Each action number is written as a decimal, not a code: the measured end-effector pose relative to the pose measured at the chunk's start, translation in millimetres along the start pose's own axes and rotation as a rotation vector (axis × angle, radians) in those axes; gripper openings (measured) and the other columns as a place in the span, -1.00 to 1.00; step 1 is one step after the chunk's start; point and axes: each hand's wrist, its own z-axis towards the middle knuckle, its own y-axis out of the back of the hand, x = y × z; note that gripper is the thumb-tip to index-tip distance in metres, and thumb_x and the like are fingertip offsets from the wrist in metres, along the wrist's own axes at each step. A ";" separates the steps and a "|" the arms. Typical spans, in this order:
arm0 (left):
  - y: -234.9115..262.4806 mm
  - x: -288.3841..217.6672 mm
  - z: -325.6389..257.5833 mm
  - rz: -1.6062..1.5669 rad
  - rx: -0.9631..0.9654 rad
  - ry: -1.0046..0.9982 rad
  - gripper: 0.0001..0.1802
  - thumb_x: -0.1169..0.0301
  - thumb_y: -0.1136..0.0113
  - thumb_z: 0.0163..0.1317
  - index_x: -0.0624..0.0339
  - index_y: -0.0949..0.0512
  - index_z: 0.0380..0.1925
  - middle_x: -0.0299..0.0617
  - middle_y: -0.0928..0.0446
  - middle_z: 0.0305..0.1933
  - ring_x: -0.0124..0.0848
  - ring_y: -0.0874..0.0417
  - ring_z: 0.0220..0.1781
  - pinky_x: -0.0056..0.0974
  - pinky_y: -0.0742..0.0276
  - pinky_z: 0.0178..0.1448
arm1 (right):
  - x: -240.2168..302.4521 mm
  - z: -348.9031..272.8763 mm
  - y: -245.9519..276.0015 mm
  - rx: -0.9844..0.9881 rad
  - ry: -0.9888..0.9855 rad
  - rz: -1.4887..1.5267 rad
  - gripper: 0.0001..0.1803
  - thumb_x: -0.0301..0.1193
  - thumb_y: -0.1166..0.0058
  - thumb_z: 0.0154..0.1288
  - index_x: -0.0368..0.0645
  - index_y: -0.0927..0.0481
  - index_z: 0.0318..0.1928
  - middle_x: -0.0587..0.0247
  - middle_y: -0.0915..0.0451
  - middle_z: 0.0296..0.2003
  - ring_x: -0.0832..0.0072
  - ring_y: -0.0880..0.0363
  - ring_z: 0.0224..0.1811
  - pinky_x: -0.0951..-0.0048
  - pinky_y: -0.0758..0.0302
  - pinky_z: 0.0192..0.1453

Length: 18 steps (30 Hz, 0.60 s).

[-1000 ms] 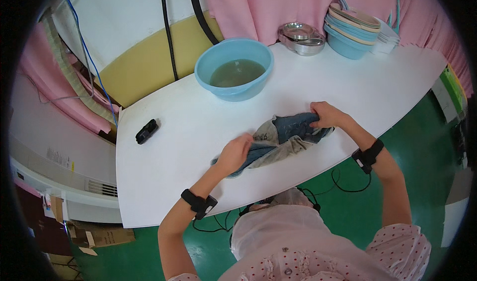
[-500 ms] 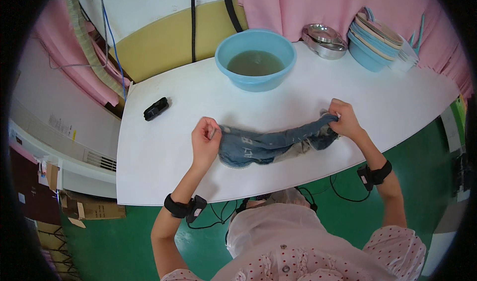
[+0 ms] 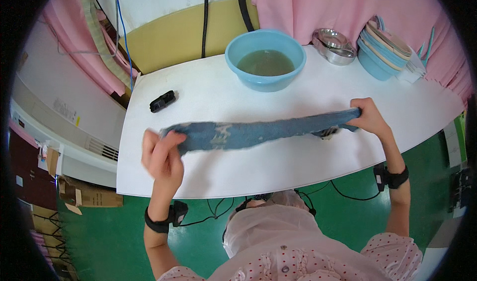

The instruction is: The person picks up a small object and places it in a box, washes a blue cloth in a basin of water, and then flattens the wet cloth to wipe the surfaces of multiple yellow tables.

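A long blue cloth [image 3: 263,132] with pale lettering and worn whitish patches is stretched sideways above the white table [image 3: 278,176]. At its left end my left hand [image 3: 165,157] is closed on the cloth, slightly blurred. My right hand [image 3: 370,117] grips the opposite end in a closed fist, a little farther from me. Below the cloth near the right hand hangs a darker, crumpled fold. Beyond it stands a light blue basin [image 3: 266,84] holding murky brownish-green water.
A small black object [image 3: 162,101] lies on the table's left part. Shiny metal bowls [image 3: 334,47] and a stack of blue and beige basins [image 3: 380,57] stand at the back right. Pink curtains [image 3: 303,7] hang behind. Black straps with small devices circle both wrists.
My hands have moved apart, the left one farther left and the right one slightly right. The bunched cloth is now pulled out long and nearly straight. The view has shifted a little.
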 end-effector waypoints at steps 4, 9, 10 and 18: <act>10.6 -1.2 3.4 0.027 -0.031 0.077 -0.78 0.80 -0.02 -0.07 0.24 -0.51 -0.51 -0.27 -0.15 -0.63 -0.43 -0.13 -0.63 -0.41 0.00 -0.56 | 18.0 -6.9 30.5 -0.032 0.043 0.076 -0.59 -0.39 -0.34 -0.29 -0.21 -0.28 -0.63 0.33 -0.23 -0.71 0.65 -0.19 -0.60 0.58 -0.19 -0.52; -43.7 39.2 -13.9 -0.270 0.249 0.427 -0.79 0.78 0.07 -0.03 0.26 -0.49 -0.52 -0.26 -0.24 -0.60 -0.51 -0.22 -0.59 -0.42 -0.11 -0.53 | -9.8 25.5 -12.2 -0.075 0.133 -0.261 -0.44 -0.29 -0.43 -0.36 -0.21 -0.32 -0.40 0.11 -0.40 -0.50 0.36 -0.41 -0.44 0.39 -0.37 -0.35; -60.7 58.0 -28.1 -0.363 0.359 0.505 -0.74 0.80 0.11 -0.05 0.26 -0.49 -0.44 -0.22 -0.32 -0.49 -0.48 -0.37 -0.47 -0.45 -0.26 -0.41 | -28.0 31.1 -33.7 -0.045 0.126 -0.299 -0.38 -0.26 -0.44 -0.37 -0.22 -0.32 -0.32 0.02 -0.46 -0.37 0.24 -0.47 -0.32 0.32 -0.41 -0.27; -106.5 97.9 -109.8 -0.020 0.611 0.451 -0.39 0.75 0.02 -0.17 0.11 -0.37 0.00 -0.02 -0.29 0.10 -0.08 -0.15 0.25 -0.18 -0.19 0.26 | -56.4 33.0 -108.2 0.369 -0.122 -0.495 -0.28 -0.29 -0.23 -0.06 -0.03 -0.21 0.15 -0.04 -0.31 -0.03 0.03 -0.35 0.02 0.16 -0.45 0.00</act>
